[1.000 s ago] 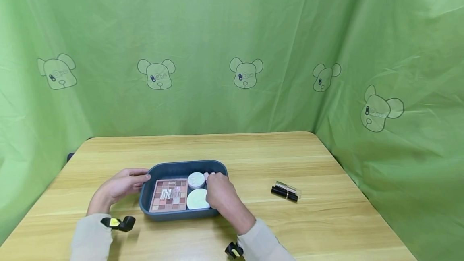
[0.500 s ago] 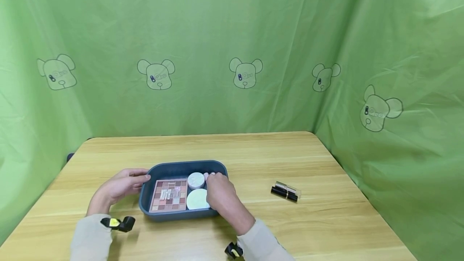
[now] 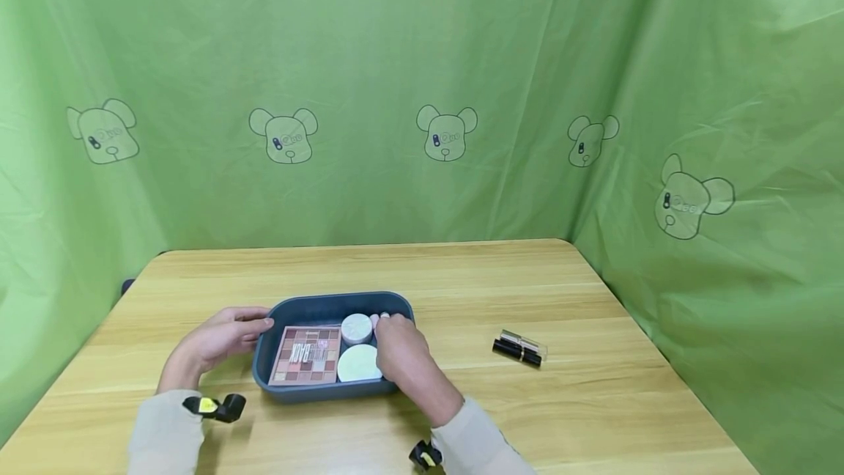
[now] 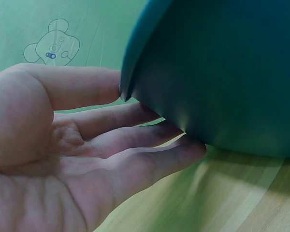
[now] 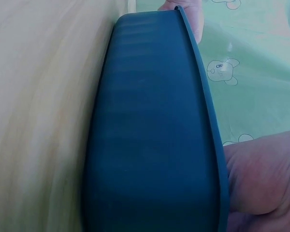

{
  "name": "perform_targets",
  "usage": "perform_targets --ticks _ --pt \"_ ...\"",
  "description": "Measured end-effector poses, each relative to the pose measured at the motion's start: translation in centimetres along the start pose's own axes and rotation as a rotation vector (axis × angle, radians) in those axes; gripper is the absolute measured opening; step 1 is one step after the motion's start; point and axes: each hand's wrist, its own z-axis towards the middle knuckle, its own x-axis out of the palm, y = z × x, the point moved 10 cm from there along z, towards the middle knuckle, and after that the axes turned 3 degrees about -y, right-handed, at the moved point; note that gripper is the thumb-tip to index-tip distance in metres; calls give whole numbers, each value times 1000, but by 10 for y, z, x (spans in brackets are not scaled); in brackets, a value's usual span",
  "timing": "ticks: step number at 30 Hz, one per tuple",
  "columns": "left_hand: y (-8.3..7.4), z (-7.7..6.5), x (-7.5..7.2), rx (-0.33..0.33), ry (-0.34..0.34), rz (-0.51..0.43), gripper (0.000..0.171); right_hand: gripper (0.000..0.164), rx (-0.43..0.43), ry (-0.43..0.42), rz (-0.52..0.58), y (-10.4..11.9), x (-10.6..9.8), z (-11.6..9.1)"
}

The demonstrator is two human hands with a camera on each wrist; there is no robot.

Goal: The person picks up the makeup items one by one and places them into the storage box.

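Note:
On the table stands a dark blue tray (image 3: pixel 330 394) with raised walls. At its left end in the head view, my left hand (image 3: pixel 220 339) touches the wall; the left wrist view shows the thumb at the rim and fairly straight fingers (image 4: pixel 135 169) against the wall below. My right hand (image 3: pixel 404 350) reaches over the near right side into the tray, its fingertips hidden. Inside lie an eyeshadow palette (image 3: pixel 306 356), a small round white jar (image 3: pixel 357 328), a flat white round case (image 3: pixel 359 363) and small pale pink-tipped items (image 3: pixel 375 319) partly behind the right hand.
Two slim cosmetic tubes, one black (image 3: pixel 517 352) and one clear with a gold part (image 3: pixel 524 342), lie on the table (image 3: pixel 593 409) to the right. Green curtains (image 3: pixel 369 182) with bear-head outlines close off the back and sides.
Within the tray, the eyeshadow palette and the flat white case have slid slightly left. The small pale items have shifted a little left too. Both hands are nearly still.

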Motion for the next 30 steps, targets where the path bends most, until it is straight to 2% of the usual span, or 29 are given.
perform_targets --ticks 7,11,16,19,22,30 --pt "-2 -2 1 3 -1 10 62 54 10 27 23 0 2 0" --pt "-2 -1 1 -1 -1 10 62 60 45 73 34 -2 4 -1" --pt "-1 1 0 -1 -2 8 62 58 78 114 73 -4 5 -2" --pt "0 1 0 -1 -3 5 61 46 75 98 128 -4 1 -1" --pt "0 0 0 5 2 5 61 37 54 48 200 -6 -9 -1" --pt "1 1 0 0 -3 0 61 36 -2 -40 345 -14 -37 -1"
